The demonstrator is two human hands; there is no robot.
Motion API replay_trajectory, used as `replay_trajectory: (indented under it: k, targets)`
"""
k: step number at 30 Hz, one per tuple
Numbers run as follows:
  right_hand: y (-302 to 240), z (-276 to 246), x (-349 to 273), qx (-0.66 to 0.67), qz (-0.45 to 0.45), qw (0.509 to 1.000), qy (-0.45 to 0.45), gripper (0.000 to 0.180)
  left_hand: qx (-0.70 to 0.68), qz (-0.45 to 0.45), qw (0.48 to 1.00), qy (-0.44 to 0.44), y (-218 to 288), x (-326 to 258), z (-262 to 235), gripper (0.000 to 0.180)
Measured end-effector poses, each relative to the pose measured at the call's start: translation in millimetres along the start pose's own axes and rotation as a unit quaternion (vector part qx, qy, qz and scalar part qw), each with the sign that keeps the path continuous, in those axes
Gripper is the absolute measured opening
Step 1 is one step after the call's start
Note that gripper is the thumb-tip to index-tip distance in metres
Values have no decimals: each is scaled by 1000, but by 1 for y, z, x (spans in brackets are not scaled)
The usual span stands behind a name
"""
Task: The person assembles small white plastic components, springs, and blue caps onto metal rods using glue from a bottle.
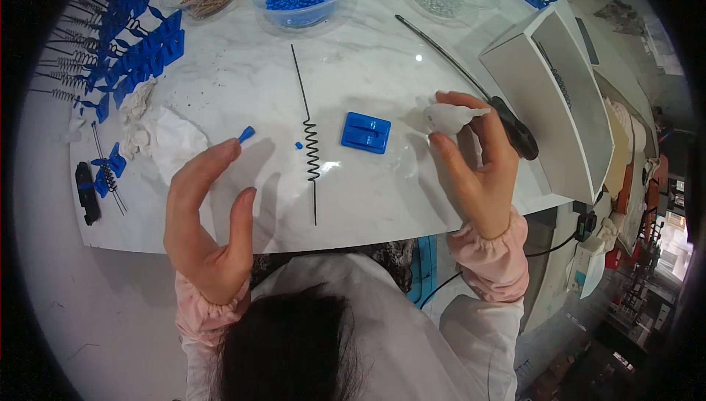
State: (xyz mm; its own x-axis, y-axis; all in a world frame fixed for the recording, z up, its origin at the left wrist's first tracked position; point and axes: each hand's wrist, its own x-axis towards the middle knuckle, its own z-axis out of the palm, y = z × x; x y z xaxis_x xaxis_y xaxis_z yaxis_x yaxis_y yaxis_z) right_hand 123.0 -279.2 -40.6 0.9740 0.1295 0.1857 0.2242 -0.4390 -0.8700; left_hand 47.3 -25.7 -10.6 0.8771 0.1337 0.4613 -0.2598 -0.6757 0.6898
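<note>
Gently does it with the white nozzle bottle (443, 117), I'd say, pinched between the right hand's (487, 176) thumb and fingers. The left hand (197, 239), thumb and fingers parted, should steady the little blue piece (247, 134) by its fingertip on the bench (353, 213).

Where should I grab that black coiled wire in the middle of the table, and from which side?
Probably pinch the black coiled wire by its long straight end, just beyond the coil, coming from the left with the open left hand. That stretch is thin and straight with bare white tabletop around it, while a tiny blue plastic piece sits close to the coil's left side.
</note>
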Motion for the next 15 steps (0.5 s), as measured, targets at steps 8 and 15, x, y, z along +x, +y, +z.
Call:
replay_trajectory:
  k: [8,15]
  targets:
    - [-15,-5,-9,87,6,996,28,30,45,-36,997,-56,-8,-5,-3,32]
    - [-14,-5,-9,74,19,997,-3,29,86,-3,993,-76,-10,-11,6,31]
